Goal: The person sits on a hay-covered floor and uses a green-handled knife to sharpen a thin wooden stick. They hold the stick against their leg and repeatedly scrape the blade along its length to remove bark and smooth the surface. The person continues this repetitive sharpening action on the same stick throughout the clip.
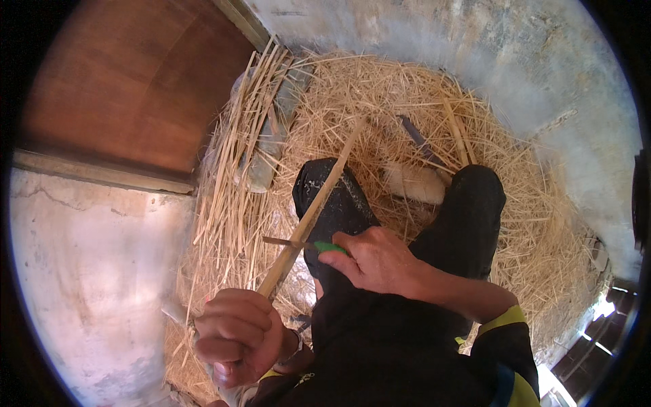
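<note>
My left hand [237,332] is closed round the near end of a long pale split stick [308,216], which looks like bamboo. The stick slants up and away across my left knee, its far end over the straw. My right hand [376,261] grips the green handle of a knife [285,241]. Its narrow dark blade points left and lies across the stick, a little beyond my left hand. My right fingers hide most of the handle. Straw and pale shavings lie below and around my legs.
Thin pale strips [227,176] lie in a heap at the left, beside a grey stone slab [271,136]. Beyond my knees a dark long blade [422,139] rests on the straw [529,224], near some split sticks [456,132]. A plastered wall [475,47] and a brown wooden panel [122,88] enclose the spot.
</note>
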{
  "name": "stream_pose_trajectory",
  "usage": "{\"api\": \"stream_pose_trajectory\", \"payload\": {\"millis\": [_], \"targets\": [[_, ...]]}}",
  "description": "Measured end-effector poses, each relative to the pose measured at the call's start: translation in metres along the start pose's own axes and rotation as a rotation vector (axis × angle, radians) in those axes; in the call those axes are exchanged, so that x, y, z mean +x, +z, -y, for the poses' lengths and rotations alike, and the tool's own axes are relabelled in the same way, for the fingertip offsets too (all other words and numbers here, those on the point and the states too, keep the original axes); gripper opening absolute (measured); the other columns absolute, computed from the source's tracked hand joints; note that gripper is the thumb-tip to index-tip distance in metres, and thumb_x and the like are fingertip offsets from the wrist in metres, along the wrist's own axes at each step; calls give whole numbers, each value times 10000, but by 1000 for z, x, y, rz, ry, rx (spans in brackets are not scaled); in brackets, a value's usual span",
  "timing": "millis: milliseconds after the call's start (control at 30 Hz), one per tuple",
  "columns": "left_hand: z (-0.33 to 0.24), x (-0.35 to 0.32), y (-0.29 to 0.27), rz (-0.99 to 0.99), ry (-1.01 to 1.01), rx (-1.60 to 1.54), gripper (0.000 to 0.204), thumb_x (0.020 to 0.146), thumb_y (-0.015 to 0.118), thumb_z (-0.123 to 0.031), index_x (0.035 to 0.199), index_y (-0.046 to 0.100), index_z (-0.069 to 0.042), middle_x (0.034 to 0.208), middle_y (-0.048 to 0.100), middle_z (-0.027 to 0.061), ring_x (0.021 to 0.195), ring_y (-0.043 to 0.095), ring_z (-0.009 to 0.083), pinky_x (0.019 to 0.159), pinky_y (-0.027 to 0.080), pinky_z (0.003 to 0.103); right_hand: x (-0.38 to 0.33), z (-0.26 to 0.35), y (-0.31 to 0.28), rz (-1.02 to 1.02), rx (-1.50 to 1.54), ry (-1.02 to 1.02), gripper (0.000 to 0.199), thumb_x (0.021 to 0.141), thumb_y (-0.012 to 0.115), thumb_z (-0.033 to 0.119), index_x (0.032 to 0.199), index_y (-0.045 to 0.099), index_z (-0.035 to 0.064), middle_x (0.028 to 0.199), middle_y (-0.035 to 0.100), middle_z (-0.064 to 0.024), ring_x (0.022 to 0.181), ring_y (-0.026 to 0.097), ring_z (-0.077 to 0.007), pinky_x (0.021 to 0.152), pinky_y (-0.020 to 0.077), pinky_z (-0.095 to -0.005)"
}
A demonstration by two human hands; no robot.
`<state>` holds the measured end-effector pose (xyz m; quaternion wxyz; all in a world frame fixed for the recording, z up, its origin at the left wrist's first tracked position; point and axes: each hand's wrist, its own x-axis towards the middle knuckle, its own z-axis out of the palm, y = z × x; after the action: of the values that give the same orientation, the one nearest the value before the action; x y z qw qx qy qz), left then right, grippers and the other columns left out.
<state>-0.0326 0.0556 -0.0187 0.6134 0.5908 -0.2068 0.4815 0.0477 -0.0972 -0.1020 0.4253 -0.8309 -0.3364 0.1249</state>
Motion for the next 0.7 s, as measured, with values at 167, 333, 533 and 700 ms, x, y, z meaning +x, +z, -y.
{"api": "stream_pose_trajectory", "payload": {"millis": [167,333,533,700], "targets": [[1,-2,-11,64,-45,-25,285,872,426,-267,641,308,-149,452,292,-10,384,257,101,402,243,284,16,-43,16,-97,-160,218,469,958,483,423,850,633,-9,601,593,-245,644,631,-418,600,517,-490],[2,0,-18,56,-63,-46,305,880,434,-284,638,302,-152,450,294,-10,382,246,96,401,230,272,8,-17,17,-4,-85,115,474,964,470,425,883,631,-14,612,588,-272,651,627,-444,594,514,-503],[-3,-2,-25,59,-102,-31,318,878,441,-296,631,299,-154,444,297,-10,376,236,97,401,234,273,16,-26,15,-16,-176,104,561,966,437,477,801,652,-15,645,606,-268,651,626,-442,594,509,-514],[4,1,-17,94,-72,-93,311,864,439,-279,618,298,-151,433,296,-4,367,244,105,401,253,284,32,-80,13,-73,-309,273,564,984,405,458,788,649,-11,591,610,-212,561,633,-392,541,522,-482]]}}
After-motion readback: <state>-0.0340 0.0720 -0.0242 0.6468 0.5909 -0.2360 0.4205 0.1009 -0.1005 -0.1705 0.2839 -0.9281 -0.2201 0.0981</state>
